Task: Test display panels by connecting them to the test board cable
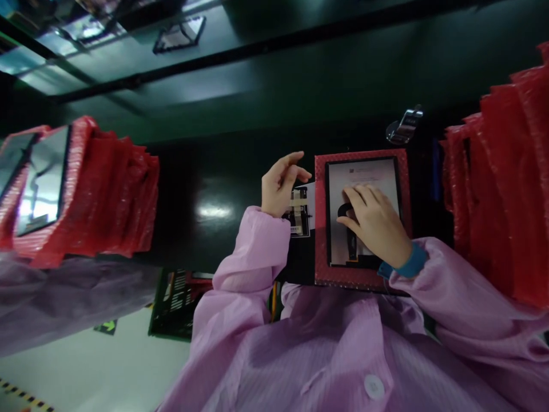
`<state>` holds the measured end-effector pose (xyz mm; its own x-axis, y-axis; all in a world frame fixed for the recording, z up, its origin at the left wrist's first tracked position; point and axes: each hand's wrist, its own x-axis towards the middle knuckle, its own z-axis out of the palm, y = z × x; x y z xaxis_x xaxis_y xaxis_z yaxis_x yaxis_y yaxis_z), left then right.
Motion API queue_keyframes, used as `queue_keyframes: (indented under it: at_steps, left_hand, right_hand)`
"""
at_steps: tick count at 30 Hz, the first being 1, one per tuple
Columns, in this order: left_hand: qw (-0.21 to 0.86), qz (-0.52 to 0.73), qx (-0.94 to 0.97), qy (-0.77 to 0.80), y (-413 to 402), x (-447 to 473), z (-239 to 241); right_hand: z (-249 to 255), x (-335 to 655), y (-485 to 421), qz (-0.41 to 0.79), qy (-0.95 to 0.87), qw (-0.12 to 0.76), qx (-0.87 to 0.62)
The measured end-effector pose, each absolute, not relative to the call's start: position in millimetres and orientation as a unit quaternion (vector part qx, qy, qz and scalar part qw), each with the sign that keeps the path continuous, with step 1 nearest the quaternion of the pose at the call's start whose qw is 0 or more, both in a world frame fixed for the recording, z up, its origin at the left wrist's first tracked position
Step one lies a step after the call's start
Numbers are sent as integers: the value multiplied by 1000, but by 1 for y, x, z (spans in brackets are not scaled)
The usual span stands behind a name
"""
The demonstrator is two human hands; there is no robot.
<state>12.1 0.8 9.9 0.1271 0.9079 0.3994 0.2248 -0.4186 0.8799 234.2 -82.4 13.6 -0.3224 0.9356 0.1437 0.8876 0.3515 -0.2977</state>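
A flat screen panel (364, 171) with a pale face and black border lies on a red bubble-wrap bag (321, 252) in front of me. My right hand (375, 220) rests over the middle of the panel, fingers stretched and thumb apart. Beneath its thumb is a dark, narrow shape; whether it is a part or a reflection, I cannot tell. Just left of the bag my left hand (281, 184) is raised, its fingers loosely bent and apart, holding nothing visible. Below that hand lies a small black part (301, 213) with tan tape, partly hidden by my wrist.
Red bubble-wrap bags (510, 189) are stacked at the right. Another pile of red bags (115, 194) stands at the left, with a panel (45, 180) on it. A shiny metal object (405, 127) sits behind my panel. Below the table is a green crate (174, 306).
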Motion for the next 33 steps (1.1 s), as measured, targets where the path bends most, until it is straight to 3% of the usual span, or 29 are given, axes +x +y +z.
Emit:
queue_keyframes:
  at_steps: [8, 19, 22, 26, 30, 33]
  left_hand:
    - [276, 493, 710, 421, -5, 13, 13]
    - [273, 487, 716, 419, -1, 13, 6]
    - [253, 470, 730, 427, 0, 10, 7]
    - [241, 421, 765, 423, 0, 8, 11]
    - [230, 374, 806, 396, -1, 8, 13]
    - [219, 340, 833, 377, -1, 8, 13]
  right_hand:
    - [10, 234, -83, 89, -797, 151, -578]
    - [15, 232, -83, 96, -793, 166, -579]
    - [12, 231, -83, 155, -766, 258, -568]
    - [9, 230, -80, 327, -689, 420, -492]
    - [13, 230, -77, 480, -641, 429, -418]
    - [17, 231, -70, 452, -693, 396, -399]
